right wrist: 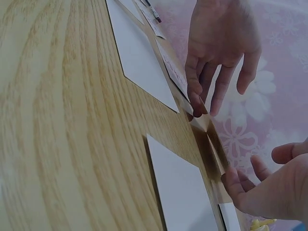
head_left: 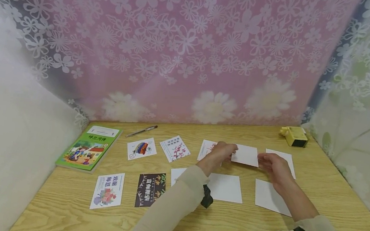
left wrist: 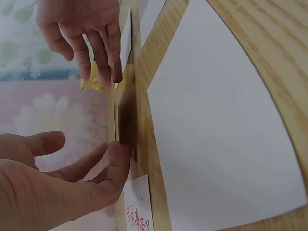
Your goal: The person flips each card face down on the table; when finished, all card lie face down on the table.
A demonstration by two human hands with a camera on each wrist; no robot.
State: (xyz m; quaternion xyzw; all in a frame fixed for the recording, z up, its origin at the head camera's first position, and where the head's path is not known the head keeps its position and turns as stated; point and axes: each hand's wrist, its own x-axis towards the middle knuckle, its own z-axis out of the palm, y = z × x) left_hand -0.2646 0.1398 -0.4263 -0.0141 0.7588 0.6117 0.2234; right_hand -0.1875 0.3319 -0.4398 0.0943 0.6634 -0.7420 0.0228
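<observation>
A blank white card (head_left: 245, 155) is raised off the table between my two hands, seen nearly edge-on in both wrist views. My left hand (head_left: 219, 156) touches its left edge with the fingertips; in the left wrist view the left thumb (left wrist: 48, 143) stands apart from the card. At the opposite edge, my right hand (head_left: 277, 170) supports it with the fingertips, and the right thumb (right wrist: 288, 151) is also clear of it. Behind my left hand lies a card with red writing (left wrist: 138, 207), partly hidden. Another white card (head_left: 281, 159) lies behind my right hand.
White cards (head_left: 226, 188) (head_left: 270, 197) lie nearer me, one partly under my left sleeve. To the left are several printed cards (head_left: 142, 148), a dark card (head_left: 150, 190), a pen (head_left: 142, 131) and a green book (head_left: 89, 148). A yellow object (head_left: 295, 136) stands back right.
</observation>
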